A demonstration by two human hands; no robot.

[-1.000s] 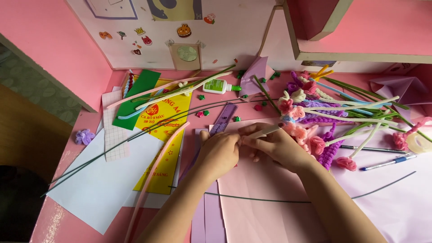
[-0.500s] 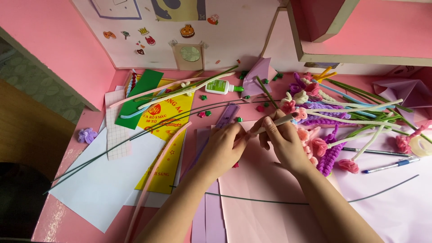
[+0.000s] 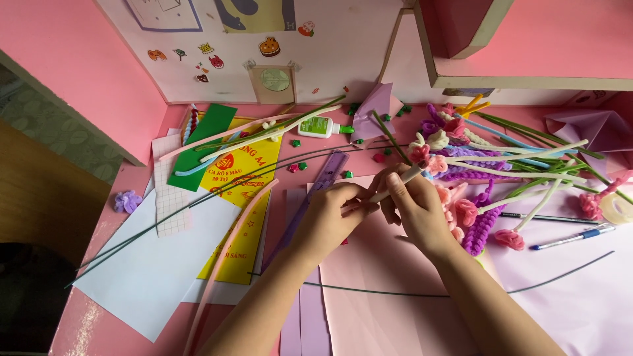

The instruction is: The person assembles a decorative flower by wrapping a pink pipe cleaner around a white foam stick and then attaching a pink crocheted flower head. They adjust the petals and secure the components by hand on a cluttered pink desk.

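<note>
1. Pipe-cleaner flower [image 3: 419, 155], pink and white head on a white-wrapped stem, held tilted over the pink paper sheet [image 3: 369, 264] at desk centre.
2. Right hand [image 3: 414, 209]: fingers curled and pinched round the stem just below the head.
3. Left hand [image 3: 328, 216]: thumb and fingertips pressed together on the stem's lower end, touching the right hand.
4. Heap of finished flowers [image 3: 475, 198] lies just right of the hands.
5. Purple ruler [image 3: 328, 177] near left hand; glue bottle [image 3: 316, 127] farther back; green wire [image 3: 435, 293] crosses the paper below the wrists.
</note>
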